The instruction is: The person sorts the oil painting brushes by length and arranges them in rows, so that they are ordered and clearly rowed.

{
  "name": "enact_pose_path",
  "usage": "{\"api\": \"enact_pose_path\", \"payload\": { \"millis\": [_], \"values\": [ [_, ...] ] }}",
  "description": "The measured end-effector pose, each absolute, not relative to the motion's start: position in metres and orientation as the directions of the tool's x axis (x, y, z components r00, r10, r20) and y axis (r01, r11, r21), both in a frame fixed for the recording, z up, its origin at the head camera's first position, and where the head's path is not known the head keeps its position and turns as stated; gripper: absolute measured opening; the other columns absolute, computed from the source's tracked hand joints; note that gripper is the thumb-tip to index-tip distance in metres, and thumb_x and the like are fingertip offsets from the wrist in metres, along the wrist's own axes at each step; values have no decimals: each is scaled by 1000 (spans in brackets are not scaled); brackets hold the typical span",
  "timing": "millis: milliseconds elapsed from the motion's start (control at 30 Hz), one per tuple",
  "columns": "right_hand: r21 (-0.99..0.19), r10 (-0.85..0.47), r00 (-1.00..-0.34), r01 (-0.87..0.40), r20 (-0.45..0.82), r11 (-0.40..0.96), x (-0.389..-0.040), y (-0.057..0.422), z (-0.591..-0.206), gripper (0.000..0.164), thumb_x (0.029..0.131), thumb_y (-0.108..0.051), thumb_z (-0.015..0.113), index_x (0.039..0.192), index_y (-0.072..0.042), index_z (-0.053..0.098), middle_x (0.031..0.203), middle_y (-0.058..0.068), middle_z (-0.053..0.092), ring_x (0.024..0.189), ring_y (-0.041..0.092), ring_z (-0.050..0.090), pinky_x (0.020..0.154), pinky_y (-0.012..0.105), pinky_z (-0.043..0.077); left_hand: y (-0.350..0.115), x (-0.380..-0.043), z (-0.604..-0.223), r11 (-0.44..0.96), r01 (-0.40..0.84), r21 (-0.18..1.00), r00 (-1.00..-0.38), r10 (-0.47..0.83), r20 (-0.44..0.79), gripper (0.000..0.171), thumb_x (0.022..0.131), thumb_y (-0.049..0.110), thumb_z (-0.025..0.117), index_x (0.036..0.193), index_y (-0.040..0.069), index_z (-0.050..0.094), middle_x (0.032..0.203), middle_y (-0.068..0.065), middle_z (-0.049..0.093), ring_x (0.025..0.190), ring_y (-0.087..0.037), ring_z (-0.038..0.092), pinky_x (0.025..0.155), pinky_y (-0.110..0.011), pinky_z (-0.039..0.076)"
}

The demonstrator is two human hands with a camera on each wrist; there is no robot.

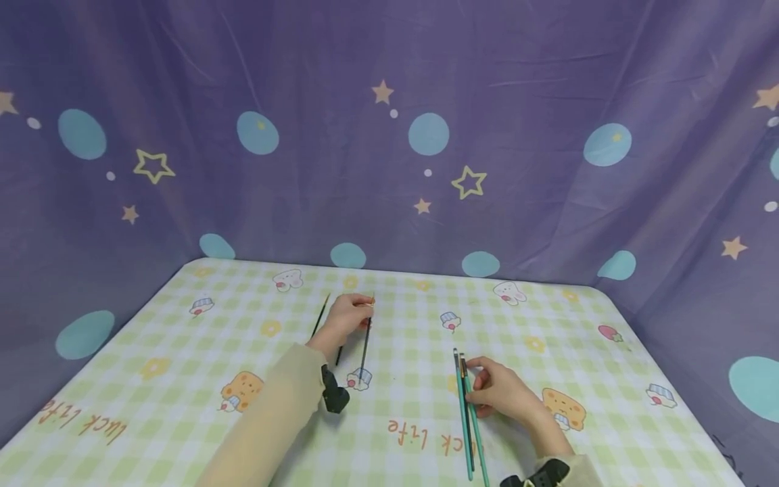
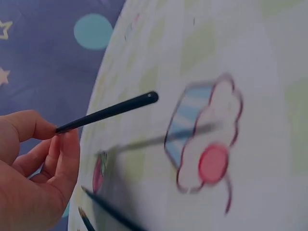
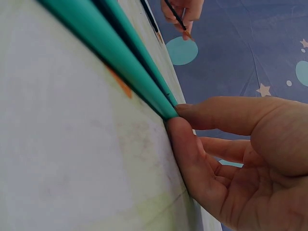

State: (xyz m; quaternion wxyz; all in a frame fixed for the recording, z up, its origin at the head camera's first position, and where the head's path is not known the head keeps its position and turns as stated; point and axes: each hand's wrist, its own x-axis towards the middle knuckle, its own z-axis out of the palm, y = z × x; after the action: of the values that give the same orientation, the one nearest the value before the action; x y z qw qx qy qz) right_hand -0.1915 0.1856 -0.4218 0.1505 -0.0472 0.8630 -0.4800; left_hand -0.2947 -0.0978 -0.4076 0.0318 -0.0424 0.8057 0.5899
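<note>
My left hand (image 1: pixel 349 315) pinches a slim dark paintbrush (image 1: pixel 365 352) near its bristle end, with the handle slanting down toward me. In the left wrist view that handle (image 2: pixel 115 110) stands over its own shadow on the cloth. Two more dark paintbrushes lie beside this hand, one of them (image 1: pixel 320 316) partly covered by the forearm. At the right, my right hand (image 1: pixel 502 389) pinches a green paintbrush (image 1: pixel 477 433) between thumb and finger. Another green brush (image 1: pixel 460 406) and a dark-handled one lie close alongside it, handles toward me.
A green-and-white checked cloth (image 1: pixel 414 365) with printed cupcakes, bears and lettering covers the table. Behind it hangs a purple curtain (image 1: pixel 341 189) with stars and blue spots. The table's far edge meets this curtain.
</note>
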Motion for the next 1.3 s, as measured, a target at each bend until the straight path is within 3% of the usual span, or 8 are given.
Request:
{"api": "enact_pose_path", "payload": {
  "millis": [200,633,900,1100,1300],
  "values": [
    [-840,-227,-948,68,-223,538,-193,187,-423,56,74,-2,69,125,-1,46,79,9,51,61,17,55,53,31,53,-102,-304,-409,341,-102,935,-995,-55,-88,36,82,1,51,118,-1,57,101,-18,62,61,-15,55,56,-28,50],
    [-854,-268,-941,41,-208,518,-195,190,-428,56,75,-4,69,125,0,45,78,8,51,59,16,56,52,31,53,-102,-316,-417,567,-101,818,-989,-145,-22,24,81,6,57,103,2,67,90,-13,67,52,-11,55,50,-23,46],
    [-867,-282,-939,32,-196,497,-194,191,-426,57,76,-4,69,126,1,43,78,9,51,59,17,55,52,32,53,-97,-311,-413,702,-57,710,-987,-145,65,20,78,3,59,95,1,70,93,-13,68,73,-20,63,64,-31,52],
    [-871,-289,-938,28,-193,491,-192,190,-424,57,76,-3,69,126,2,43,78,9,51,59,17,55,52,32,53,-92,-311,-410,773,-40,633,-983,-143,113,13,76,-1,55,73,2,68,78,-11,66,61,-17,50,54,-28,42],
    [-866,-276,-940,39,-201,499,-192,189,-423,56,76,-3,69,125,1,44,79,8,50,59,16,55,52,32,53,-89,-310,-411,786,-69,614,-978,-174,112,16,74,1,60,86,3,71,89,-12,68,77,-26,62,65,-37,51]
  ]
}}
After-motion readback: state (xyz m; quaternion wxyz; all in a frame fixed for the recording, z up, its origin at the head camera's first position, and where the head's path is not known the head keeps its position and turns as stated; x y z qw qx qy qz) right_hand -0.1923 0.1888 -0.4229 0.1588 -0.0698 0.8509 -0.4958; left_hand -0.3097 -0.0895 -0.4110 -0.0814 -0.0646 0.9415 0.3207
